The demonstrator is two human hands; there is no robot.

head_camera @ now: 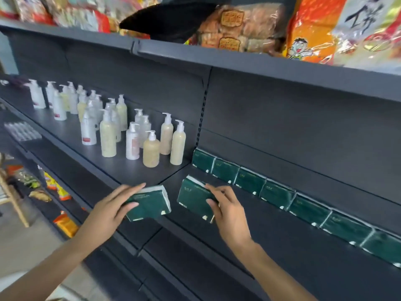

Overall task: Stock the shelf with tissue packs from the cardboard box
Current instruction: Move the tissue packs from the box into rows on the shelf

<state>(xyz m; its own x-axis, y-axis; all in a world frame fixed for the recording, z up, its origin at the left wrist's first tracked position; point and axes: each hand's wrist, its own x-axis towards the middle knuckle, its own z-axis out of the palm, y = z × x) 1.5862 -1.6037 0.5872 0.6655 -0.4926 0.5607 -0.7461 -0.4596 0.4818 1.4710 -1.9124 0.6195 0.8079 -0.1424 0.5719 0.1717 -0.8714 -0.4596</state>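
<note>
Green plastic-wrapped tissue packs, one gripped in my left hand (112, 205) and one (195, 200) in my right hand (225, 211); I'd stand each upright just ahead of the hands, starting a second row.

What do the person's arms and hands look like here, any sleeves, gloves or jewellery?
Both forearms are bare as far as the frame shows; no sleeves appear. The left hand and right hand wear no gloves, and no rings, watch or bracelets are visible. The nails look short and unpainted.

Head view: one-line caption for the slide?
Each hand, left hand and right hand, holds a green tissue pack before the back row of packs.
</note>
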